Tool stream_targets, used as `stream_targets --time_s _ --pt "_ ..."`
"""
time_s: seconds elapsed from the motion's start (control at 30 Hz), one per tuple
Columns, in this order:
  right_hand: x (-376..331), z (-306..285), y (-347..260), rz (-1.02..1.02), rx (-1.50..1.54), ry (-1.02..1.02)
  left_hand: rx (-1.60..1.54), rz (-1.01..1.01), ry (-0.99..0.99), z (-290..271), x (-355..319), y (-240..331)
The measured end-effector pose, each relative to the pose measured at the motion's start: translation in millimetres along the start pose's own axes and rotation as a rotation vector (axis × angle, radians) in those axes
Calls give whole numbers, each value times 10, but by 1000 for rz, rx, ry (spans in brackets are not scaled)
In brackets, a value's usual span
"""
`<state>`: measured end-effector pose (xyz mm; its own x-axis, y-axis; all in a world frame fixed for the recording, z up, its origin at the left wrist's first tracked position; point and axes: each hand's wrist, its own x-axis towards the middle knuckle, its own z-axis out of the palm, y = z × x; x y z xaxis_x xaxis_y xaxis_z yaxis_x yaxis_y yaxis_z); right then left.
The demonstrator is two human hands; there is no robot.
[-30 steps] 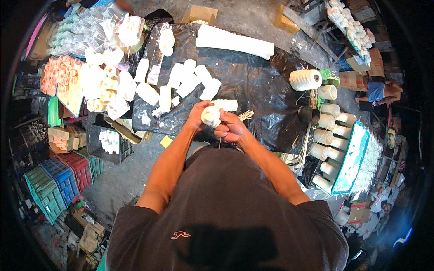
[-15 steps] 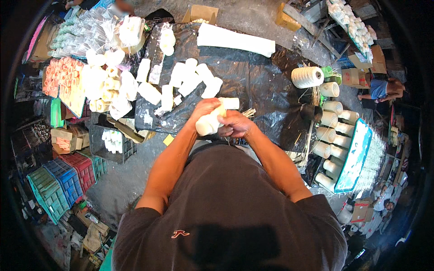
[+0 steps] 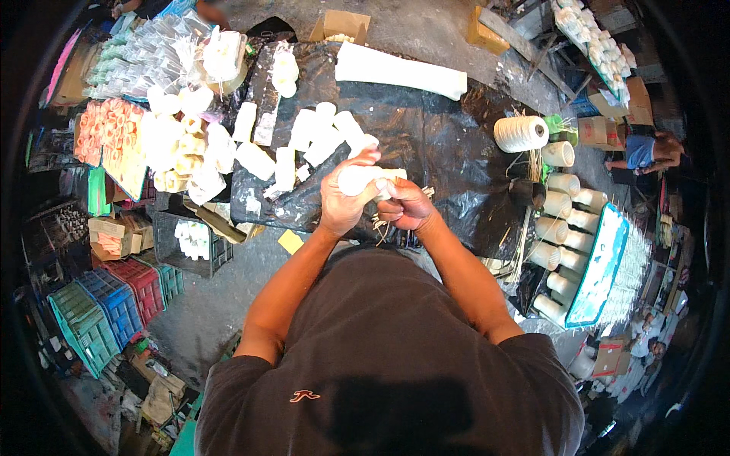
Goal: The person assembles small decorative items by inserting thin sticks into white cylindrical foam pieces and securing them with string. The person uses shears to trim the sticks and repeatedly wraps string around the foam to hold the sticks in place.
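Between my two hands is a cream-white piece of soft-looking material (image 3: 354,181), with a rounded end at the left and a narrower part running to the right. My left hand (image 3: 341,199) wraps its thick end from the near side, fingers partly raised. The fingers of my right hand (image 3: 407,205) are pinched on the narrower part. Fine detail on the piece is washed out by glare. Just beyond my hands, several short white rolls (image 3: 325,144) lie on the black plastic sheet (image 3: 426,129). Thin pale sticks (image 3: 427,192) show beside my right hand.
A long white roll (image 3: 401,71) lies across the table's far side. At the right stand a cone of thread (image 3: 521,134), a dark cup (image 3: 526,191), and a blue-edged tray (image 3: 597,266) with pale cylinders beside it. Coloured crates (image 3: 122,300) and a dark crate (image 3: 181,254) stand left.
My left hand has turned, its fingers now raised around the thick end. The piece has swung from slanting to nearly level, and my right fingers have closed nearer to its middle.
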<state>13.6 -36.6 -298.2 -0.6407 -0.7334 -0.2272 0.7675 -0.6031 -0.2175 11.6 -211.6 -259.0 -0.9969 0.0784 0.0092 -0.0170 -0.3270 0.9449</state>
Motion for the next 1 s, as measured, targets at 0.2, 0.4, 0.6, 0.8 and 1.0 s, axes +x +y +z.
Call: stream_targets --time_s 0.2,0.4,0.6,0.8,1.0 --pt "-145 -85 -126 -3 -859 809 620 287 29 -121 58 527" --pt "-439 653 -302 -273 -1838 590 812 431 110 -289 58 637" --pt "-281 1624 -163 -466 -1747 430 931 497 51 -283 2 720" --pt "-217 1819 -181 -804 -2120 244 1028 569 52 -166 19 891" --pt "-156 1820 -123 -861 -2168 253 1104 524 39 -175 -88 897"
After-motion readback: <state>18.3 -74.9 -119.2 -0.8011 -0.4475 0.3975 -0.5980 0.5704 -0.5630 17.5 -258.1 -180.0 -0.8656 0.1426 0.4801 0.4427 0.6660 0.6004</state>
